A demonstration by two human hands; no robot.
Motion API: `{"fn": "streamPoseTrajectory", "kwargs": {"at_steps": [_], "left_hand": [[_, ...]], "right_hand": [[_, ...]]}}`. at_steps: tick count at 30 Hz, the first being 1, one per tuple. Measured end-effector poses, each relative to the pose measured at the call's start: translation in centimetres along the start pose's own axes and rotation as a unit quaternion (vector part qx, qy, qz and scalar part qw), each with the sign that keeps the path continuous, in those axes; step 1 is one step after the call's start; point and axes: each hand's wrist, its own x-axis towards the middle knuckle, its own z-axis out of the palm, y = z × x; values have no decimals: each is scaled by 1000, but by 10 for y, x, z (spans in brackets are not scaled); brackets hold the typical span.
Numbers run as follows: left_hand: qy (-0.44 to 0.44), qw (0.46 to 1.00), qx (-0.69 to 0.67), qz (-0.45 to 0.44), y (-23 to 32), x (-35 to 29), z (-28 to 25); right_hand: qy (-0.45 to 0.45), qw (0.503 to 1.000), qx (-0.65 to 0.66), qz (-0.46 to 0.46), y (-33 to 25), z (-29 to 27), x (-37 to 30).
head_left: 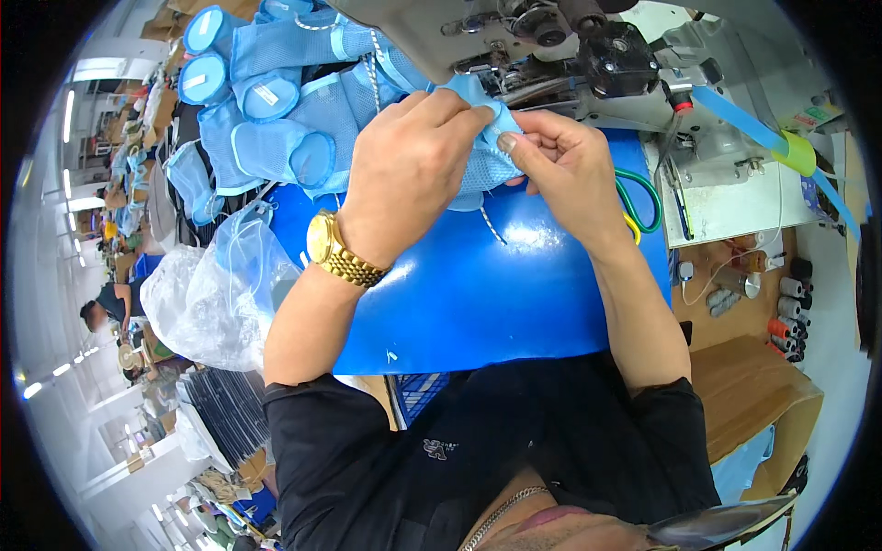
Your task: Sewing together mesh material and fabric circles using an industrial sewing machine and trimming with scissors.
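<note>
A light blue mesh bag (487,173) is stretched between my two hands, just in front of the sewing machine (617,62). My left hand (413,151), with a gold watch on its wrist, is closed on the bag's upper edge, its fingertips near the machine's needle area. On the other side my right hand (562,165) pinches the bag's right edge between thumb and curled fingers. A black-and-white cord (492,224) hangs below the bag over the blue table (459,312). The needle and presser foot are partly hidden by the fabric and hands.
Blue mesh bags with round ends (294,115) are heaped at the back left. A clear plastic bag (207,298) lies near the table's left edge. Green scissor handles (650,207) and tweezers (678,197) lie right. Thread spools (792,308) and a cardboard box (753,390) stand beyond.
</note>
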Motion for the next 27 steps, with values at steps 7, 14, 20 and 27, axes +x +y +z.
{"fn": "streamPoseTrajectory", "kwargs": {"at_steps": [7, 14, 20, 27], "left_hand": [[-4, 999, -4, -34, 6, 1, -2], [2, 998, 46, -45, 14, 2, 3], [12, 997, 46, -64, 17, 1, 9], [15, 995, 51, -83, 22, 8, 12]], "right_hand": [[23, 1000, 1, 10, 1, 3, 0], [60, 992, -109, 8, 5, 3, 4], [60, 978, -191, -57, 4, -1, 9], [64, 955, -261, -128, -1, -1, 16]]}}
